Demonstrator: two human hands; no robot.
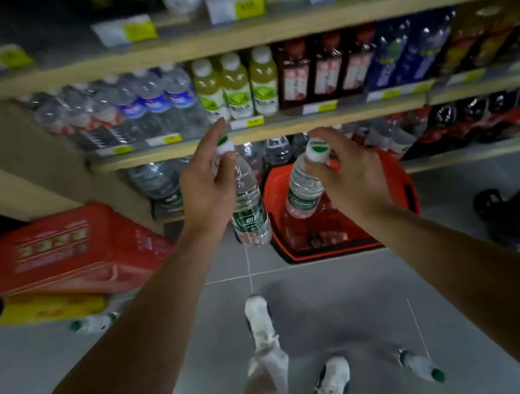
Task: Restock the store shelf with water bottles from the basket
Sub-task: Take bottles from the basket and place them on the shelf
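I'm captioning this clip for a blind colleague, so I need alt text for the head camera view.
A person's left hand and right hand each hold a water bottle by its neck, the left bottle and right bottle raised toward a drinks shelf. A red basket sits on the tiled floor below, where two more bottles lie loose.

Shop aisle — drink-stocked shelves (257, 132), price tags (235, 7)

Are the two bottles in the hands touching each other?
Apart. The head view shows floor tile and basket rim between the left hand's bottle and the right hand's bottle.
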